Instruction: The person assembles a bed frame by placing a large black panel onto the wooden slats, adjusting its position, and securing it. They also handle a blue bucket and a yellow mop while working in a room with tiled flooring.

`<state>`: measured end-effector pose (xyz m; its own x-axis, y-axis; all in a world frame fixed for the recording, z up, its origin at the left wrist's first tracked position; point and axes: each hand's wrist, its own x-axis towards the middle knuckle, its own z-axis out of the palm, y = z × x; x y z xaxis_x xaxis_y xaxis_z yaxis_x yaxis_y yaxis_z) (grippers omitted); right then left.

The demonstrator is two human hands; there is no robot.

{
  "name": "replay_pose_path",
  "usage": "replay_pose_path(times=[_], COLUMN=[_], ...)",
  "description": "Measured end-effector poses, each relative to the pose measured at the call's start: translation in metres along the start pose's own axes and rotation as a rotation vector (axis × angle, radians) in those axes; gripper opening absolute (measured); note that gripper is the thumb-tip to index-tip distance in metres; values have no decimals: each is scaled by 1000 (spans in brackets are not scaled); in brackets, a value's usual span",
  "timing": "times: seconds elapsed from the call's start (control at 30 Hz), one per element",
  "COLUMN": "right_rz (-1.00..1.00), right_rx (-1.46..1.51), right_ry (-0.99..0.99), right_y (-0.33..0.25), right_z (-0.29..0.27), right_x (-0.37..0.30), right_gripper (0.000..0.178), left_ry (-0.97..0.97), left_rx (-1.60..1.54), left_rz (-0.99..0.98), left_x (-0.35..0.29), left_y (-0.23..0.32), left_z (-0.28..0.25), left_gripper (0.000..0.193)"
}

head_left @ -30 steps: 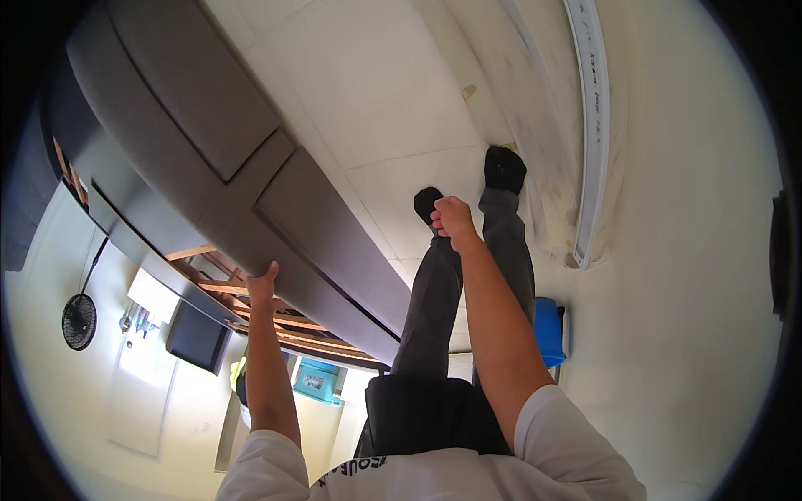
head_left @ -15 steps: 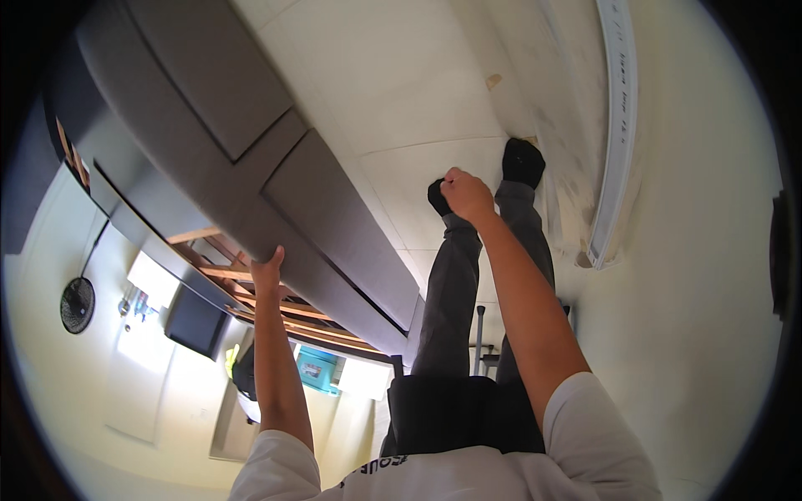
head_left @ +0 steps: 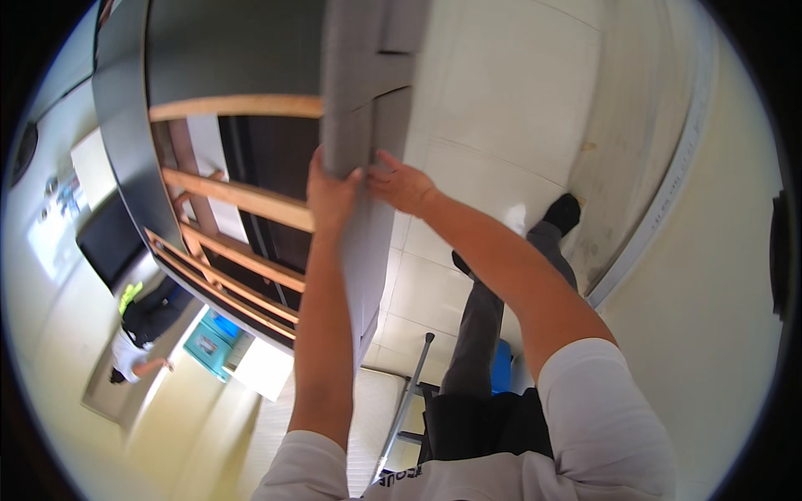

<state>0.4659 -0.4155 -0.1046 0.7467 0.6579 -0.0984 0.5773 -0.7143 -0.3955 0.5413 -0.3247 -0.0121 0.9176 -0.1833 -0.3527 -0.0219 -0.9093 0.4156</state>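
A long grey upholstered side panel (head_left: 388,125) of a bed frame runs from the top of the view down past my hands. My left hand (head_left: 331,200) is closed over its inner top edge, with the thumb on the padding. My right hand (head_left: 405,188) reaches across from the right. Its fingertips touch the panel's outer face beside my left thumb, and its thumb stands apart. Wooden slats (head_left: 242,200) cross inside the frame, left of my left hand. A dark board (head_left: 234,54) lies beyond them.
My legs and a dark sock (head_left: 565,213) are on the pale tiled floor (head_left: 468,225). A grey metal pole (head_left: 407,401) leans near my lap. Beyond the frame are another person (head_left: 138,330), a turquoise box (head_left: 207,344) and a dark screen (head_left: 117,242). A pale wall (head_left: 718,275) stands at right.
My right hand has moved left from above my feet to the panel, opening from a closed shape. My left hand has shifted right and up in view. The bed frame appears turned as the view moved.
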Motion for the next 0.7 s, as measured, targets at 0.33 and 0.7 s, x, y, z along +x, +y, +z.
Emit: replay_pose_path(times=[0.33, 0.7], right_rz=[422, 408], right_rx=[-65, -227], right_ry=[-139, -447], right_y=[-37, -47], right_z=[16, 3], right_x=[33, 33], right_gripper=[36, 42], left_ry=[235, 280], left_rx=[-164, -51], left_rz=[170, -184], left_x=[-57, -319], left_y=[-2, -184], left_z=[-13, -20], left_gripper=[63, 41])
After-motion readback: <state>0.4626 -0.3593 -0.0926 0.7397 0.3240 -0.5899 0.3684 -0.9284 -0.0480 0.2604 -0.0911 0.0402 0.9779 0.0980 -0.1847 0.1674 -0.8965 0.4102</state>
